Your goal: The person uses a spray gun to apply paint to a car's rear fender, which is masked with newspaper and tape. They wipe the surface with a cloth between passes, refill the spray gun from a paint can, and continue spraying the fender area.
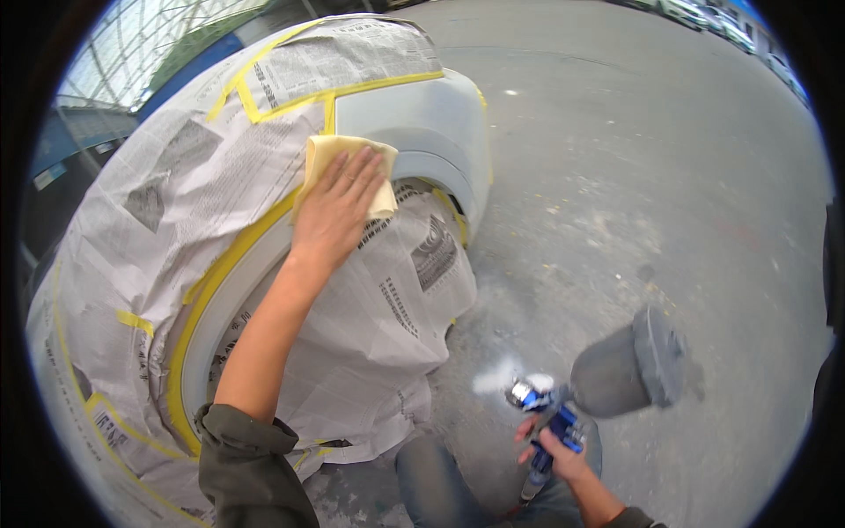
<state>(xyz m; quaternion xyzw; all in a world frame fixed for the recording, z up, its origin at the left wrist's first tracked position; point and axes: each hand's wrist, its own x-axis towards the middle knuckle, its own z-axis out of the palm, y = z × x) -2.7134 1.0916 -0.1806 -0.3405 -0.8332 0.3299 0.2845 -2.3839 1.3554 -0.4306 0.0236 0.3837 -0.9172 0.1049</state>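
Note:
My left hand (pixel 341 211) presses a folded pale-yellow cloth (pixel 380 199) against the car's wheel-arch edge, where the masking paper meets the bare panel. Its fingers lie almost straight over the cloth, and the thumb is hidden. Low on the right, my right hand (pixel 563 453) is closed round the handle of a blue and silver spray gun (pixel 533 394). A dark grey paint cup (pixel 616 370) is fixed to the gun and leans to the right. Whitish mist hangs by its nozzle. The pale grey fender (pixel 405 114) shows between yellow tape lines.
Newspaper (pixel 211 167) covers most of the car and the wheel, edged with yellow masking tape (pixel 224 268). Grey concrete floor (pixel 634 176) stretches to the right, with pale dust marks. Parked cars (pixel 687 12) stand far off at the top right. My knees are at the lower edge.

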